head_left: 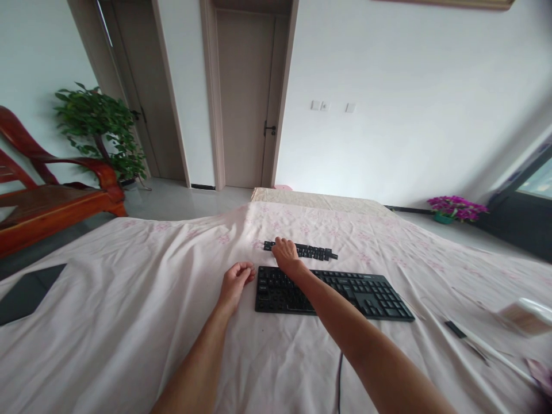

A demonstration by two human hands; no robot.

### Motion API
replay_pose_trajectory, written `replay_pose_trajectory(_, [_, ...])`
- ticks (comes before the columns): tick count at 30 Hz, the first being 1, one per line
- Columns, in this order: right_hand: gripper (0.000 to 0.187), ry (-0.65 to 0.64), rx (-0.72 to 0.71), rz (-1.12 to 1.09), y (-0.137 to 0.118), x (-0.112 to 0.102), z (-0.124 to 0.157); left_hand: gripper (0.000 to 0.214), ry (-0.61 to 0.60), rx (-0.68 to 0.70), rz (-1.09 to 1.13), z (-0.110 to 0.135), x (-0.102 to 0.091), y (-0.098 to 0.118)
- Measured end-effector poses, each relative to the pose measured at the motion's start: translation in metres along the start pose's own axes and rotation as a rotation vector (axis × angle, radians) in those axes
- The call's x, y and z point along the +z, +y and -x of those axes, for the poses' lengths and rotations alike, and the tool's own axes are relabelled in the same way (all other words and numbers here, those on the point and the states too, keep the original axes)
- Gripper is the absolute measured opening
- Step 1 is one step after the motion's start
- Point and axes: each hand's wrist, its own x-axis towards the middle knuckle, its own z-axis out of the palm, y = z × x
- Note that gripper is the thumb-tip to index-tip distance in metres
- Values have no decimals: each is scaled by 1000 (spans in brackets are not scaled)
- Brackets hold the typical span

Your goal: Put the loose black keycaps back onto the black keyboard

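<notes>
My left hand (236, 283) rests on the cloth just left of the black keyboard (379, 293), its fingers curled in toward the thumb, and no object shows in it. Across the keyboard reaches my right arm. My right hand (285, 253) is over the left part of a row of loose black keycaps (317, 253) lying beyond the keyboard's far edge. Its fingers are bent and drawn together; their tips, and anything between them, are hidden. At the keyboard's left part, several key positions look bare of caps. The right forearm covers some of its middle.
A pale flowered cloth (172, 276) covers the table, with folds. A dark flat panel (30, 293) lies at left. Toward the right are a tool with a black end (455, 329) and a clear plastic box (528, 315). A cable (340, 379) runs toward me from the keyboard.
</notes>
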Motion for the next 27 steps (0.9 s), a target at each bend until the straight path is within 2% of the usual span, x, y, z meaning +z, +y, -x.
replay_pose_trajectory(5, [28,-6,-24,-29,-3,-5,-1,29,-1,-2,-1,1,1,2])
replay_pose_trajectory(11, [19,-28,37,-120,-1,-18,8,31,-1,-6,3,0,1,2])
replay_pose_trajectory(18, [17,71,126,-580,-3,-30,69,33,-20,13,4,1,0,1])
replay_pose_trajectory(22, [16,50,109,-595,-14,-31,101,31,-36,34,-9,0,-1,-1])
replay_pose_trajectory(27, [16,59,82,-499,-25,-28,114,31,-45,47,-21,0,-4,-4])
